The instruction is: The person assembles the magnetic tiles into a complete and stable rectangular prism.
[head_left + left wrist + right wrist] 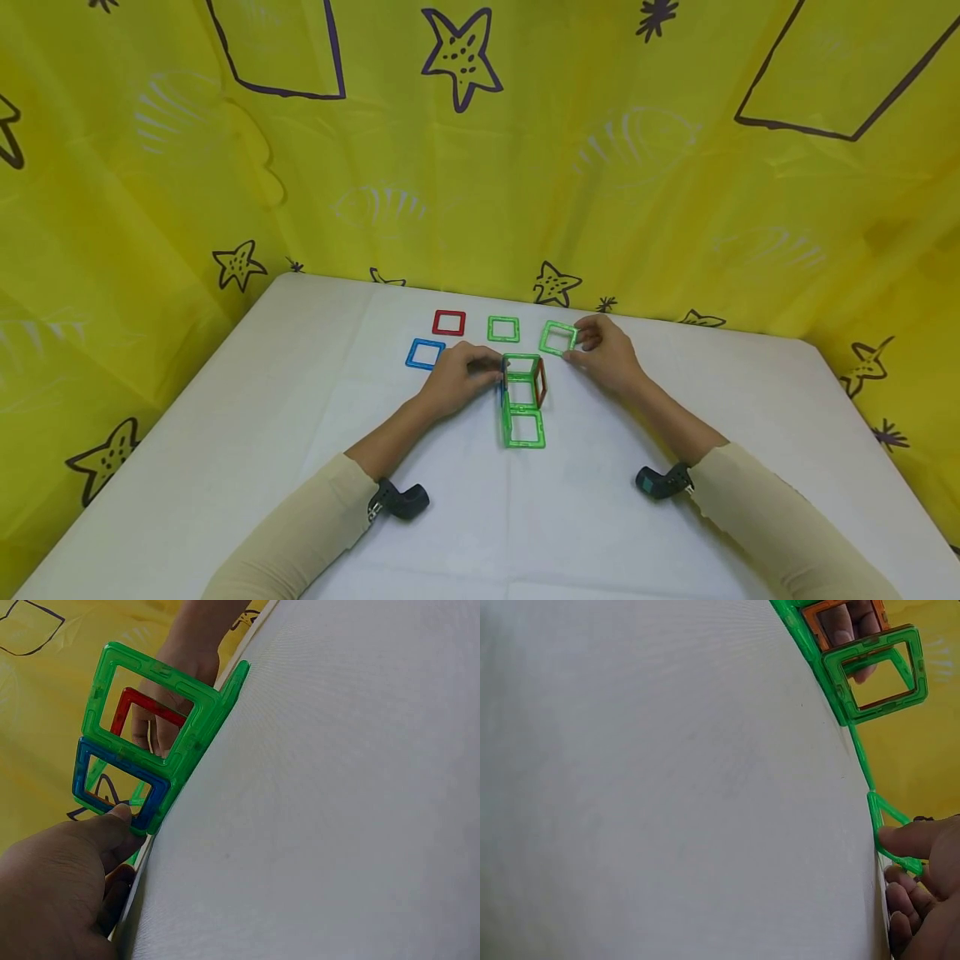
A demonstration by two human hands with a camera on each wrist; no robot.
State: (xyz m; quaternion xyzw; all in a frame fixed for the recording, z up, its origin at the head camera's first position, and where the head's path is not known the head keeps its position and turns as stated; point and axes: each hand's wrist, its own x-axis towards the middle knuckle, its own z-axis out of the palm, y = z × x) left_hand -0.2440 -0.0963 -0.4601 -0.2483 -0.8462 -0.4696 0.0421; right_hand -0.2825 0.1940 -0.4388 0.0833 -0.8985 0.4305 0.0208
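My right hand [609,357] pinches a green square magnetic tile [546,337] by its right side. In the right wrist view that green tile [873,819] is tilted, one edge by the table. Left of it stands a structure of joined tiles, with green squares [527,447] lying flat at its base. A blue square tile [156,802] and a green one [206,694] stand upright along its left side, and a red-orange tile [542,383] stands on the right. My left hand [455,383] grips the structure at the blue tile, thumb on its lower edge.
Beyond the structure lie a red square tile [449,312] and a green square tile [503,317]. Another blue square tile [412,353] is partly behind my left hand. The white table [585,533] meets a yellow patterned curtain [510,217] at its far edge.
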